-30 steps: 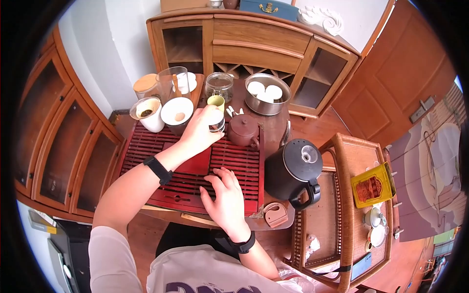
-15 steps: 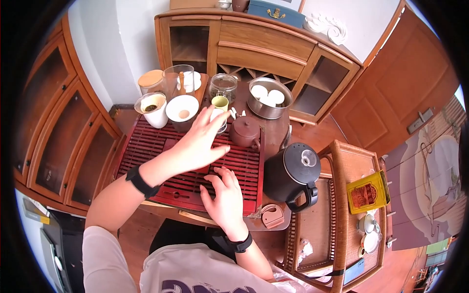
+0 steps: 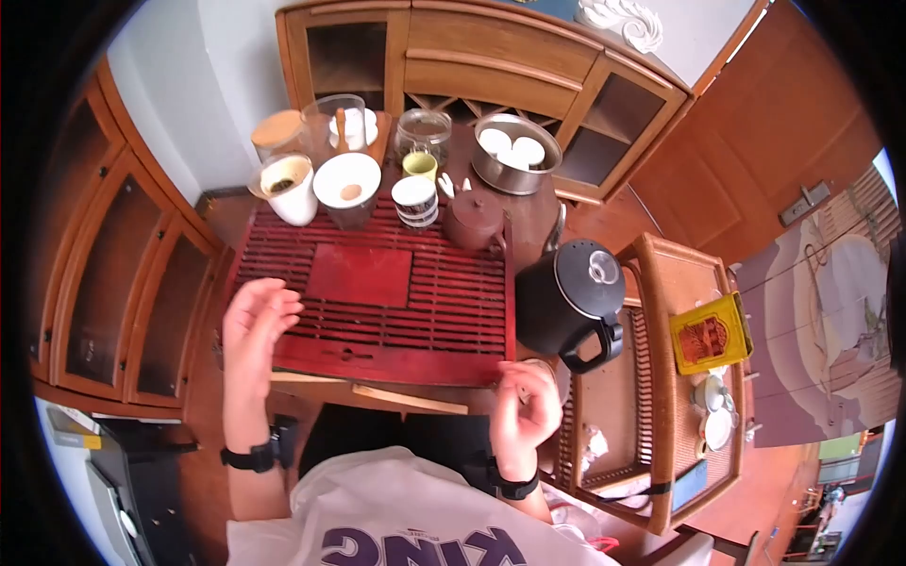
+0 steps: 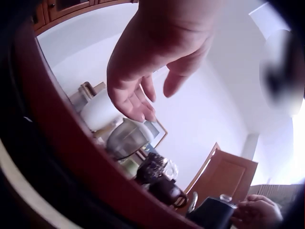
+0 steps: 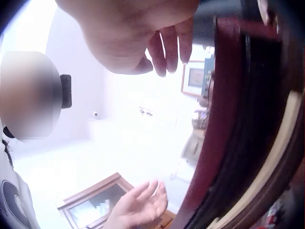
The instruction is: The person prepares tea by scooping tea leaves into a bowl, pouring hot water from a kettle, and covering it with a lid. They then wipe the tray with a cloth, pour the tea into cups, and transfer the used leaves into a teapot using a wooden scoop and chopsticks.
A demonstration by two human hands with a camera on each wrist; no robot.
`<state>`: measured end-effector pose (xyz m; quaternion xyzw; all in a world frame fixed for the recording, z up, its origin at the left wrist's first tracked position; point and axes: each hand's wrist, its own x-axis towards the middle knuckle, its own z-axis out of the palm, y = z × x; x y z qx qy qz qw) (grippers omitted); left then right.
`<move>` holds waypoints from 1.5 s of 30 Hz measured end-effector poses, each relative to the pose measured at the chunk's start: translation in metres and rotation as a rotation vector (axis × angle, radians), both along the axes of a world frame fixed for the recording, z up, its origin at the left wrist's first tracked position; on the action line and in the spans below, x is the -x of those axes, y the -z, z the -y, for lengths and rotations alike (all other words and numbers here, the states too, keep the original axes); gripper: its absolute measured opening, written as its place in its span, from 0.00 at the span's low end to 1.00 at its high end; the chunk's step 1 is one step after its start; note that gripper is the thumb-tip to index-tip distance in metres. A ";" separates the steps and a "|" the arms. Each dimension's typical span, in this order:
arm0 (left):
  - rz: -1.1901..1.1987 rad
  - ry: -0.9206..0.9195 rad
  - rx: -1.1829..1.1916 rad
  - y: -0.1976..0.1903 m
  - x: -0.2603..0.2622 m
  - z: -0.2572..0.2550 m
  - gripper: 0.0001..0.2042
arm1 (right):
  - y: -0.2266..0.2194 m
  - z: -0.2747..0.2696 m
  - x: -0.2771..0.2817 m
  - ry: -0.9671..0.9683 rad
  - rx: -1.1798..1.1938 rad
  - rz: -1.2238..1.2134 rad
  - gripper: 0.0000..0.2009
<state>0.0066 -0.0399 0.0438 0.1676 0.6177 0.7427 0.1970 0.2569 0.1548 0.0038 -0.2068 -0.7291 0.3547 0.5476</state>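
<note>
My left hand (image 3: 255,330) hovers at the left front edge of the slatted red tea tray (image 3: 359,274), fingers relaxed and holding nothing. Off the tray's front right corner is my right hand (image 3: 528,410), its loosely bent fingers also holding nothing. Both hands appear bare in the wrist views. Along the back of the tray stand a small white cup with dark bands (image 3: 415,202), a brown clay teapot (image 3: 475,223) and a white bowl-shaped filter top (image 3: 347,181) on a dark vessel. A brown object beside the tray is mostly hidden by the right hand.
Right of the tray stands a black kettle (image 3: 571,297). Behind are a green cup (image 3: 420,165), a lidded glass jar (image 3: 423,137) and a steel pot (image 3: 517,156) holding white cups. A white pitcher with a strainer (image 3: 291,193) stands back left; a wicker cart (image 3: 661,415) stands right.
My left hand has let go of the banded cup and drawn back to the tray's left front. The right hand has moved off the tray to its front right corner.
</note>
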 end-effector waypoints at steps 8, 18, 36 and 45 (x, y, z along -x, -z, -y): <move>-0.551 -0.105 0.280 0.042 0.025 -0.004 0.12 | 0.025 -0.029 -0.065 0.431 0.131 0.688 0.20; -1.020 0.073 0.939 0.034 0.006 -0.011 0.24 | 0.020 -0.037 -0.049 0.304 0.222 0.830 0.29; -1.143 0.009 0.997 0.037 0.001 -0.019 0.27 | -0.057 -0.024 0.020 -0.119 0.204 0.413 0.09; -1.095 -0.064 0.853 0.038 0.002 -0.015 0.25 | -0.056 0.001 0.152 -0.352 -0.227 0.745 0.10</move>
